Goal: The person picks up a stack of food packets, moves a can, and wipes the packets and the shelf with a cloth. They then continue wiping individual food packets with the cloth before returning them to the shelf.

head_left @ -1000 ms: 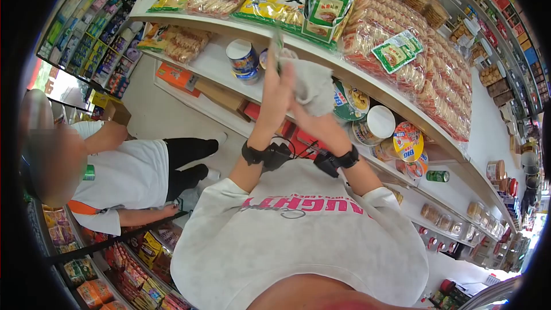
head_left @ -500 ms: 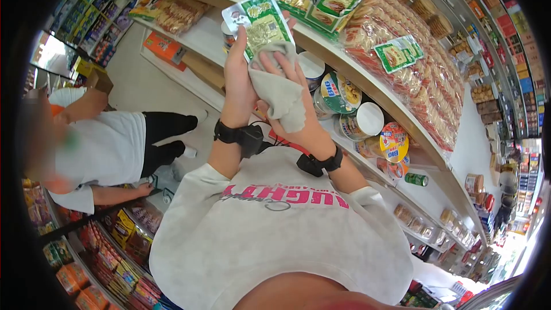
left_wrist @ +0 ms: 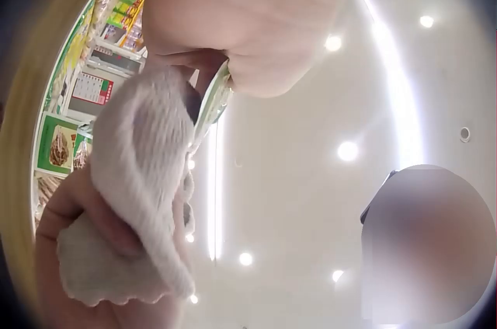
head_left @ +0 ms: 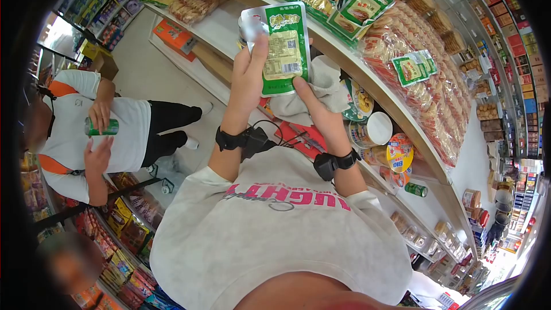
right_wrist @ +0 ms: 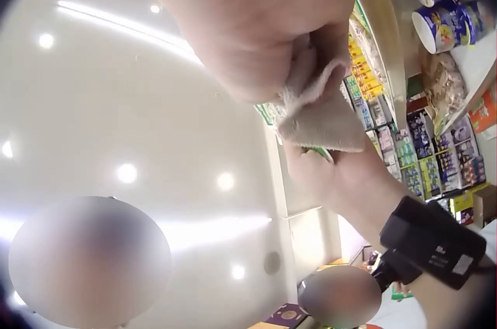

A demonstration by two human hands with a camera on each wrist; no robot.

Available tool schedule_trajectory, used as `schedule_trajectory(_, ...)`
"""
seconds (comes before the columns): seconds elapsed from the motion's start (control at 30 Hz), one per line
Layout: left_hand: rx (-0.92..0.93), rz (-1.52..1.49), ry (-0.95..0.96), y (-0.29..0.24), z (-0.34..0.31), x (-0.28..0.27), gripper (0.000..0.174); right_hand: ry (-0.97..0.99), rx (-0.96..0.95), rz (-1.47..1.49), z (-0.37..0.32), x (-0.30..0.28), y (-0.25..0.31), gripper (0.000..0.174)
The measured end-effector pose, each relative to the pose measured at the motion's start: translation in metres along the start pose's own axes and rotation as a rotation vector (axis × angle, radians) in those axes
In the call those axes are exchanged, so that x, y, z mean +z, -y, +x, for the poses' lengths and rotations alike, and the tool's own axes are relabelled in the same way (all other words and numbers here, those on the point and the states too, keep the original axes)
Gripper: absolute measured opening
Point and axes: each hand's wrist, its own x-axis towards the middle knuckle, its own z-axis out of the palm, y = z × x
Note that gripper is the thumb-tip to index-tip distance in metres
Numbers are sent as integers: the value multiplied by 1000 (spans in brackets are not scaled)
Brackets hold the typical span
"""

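A green and white foil food pouch [head_left: 285, 49] is held up in front of the shelf, its printed label and barcode facing the head camera. My left hand [head_left: 248, 80] grips the pouch along its left side, thumb over the front. My right hand [head_left: 320, 112] holds a grey cloth [head_left: 329, 83], with its thumb at the pouch's lower right corner. In the left wrist view the cloth [left_wrist: 144, 166] hangs in folds over the right fingers. From the right wrist, the cloth [right_wrist: 326, 123] shows between both hands, and the pouch is mostly hidden.
Similar green pouches [head_left: 414, 69] lie on stacked bagged crackers [head_left: 416, 109] on the top shelf. Instant noodle tubs [head_left: 400, 152] and a green can [head_left: 416, 189] stand on the shelf below. At the left, another person [head_left: 97, 120] holds a green can [head_left: 101, 126].
The pouch has turned from edge-on to face the head camera and moved right since half a second ago. The cloth has slid off its front to the lower right, with the right hand.
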Motion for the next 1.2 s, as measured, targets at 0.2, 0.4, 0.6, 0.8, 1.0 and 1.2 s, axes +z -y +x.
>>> schedule_trajectory(0.2,-127,-39,21,6,4,-12,44,-122,41,62,1,7,-3,24)
schedule_trajectory(0.4,62,206,51,29,10,19,60,-255,-346,-648,6,-28,-61,33)
schedule_trajectory(0.6,-211,109,232,57,10,46,45,-151,-366,-539,-14,-37,-15,52)
schedule_trajectory(0.8,-195,256,375,65,-9,89,44,-368,-68,-246,-36,-86,-21,32)
schedule_trajectory(1.0,-8,271,415,77,-17,126,59,-585,-164,-281,-66,-114,-21,18)
schedule_trajectory(1.2,14,135,486,98,-39,159,62,-482,-380,-679,-73,-127,-13,27)
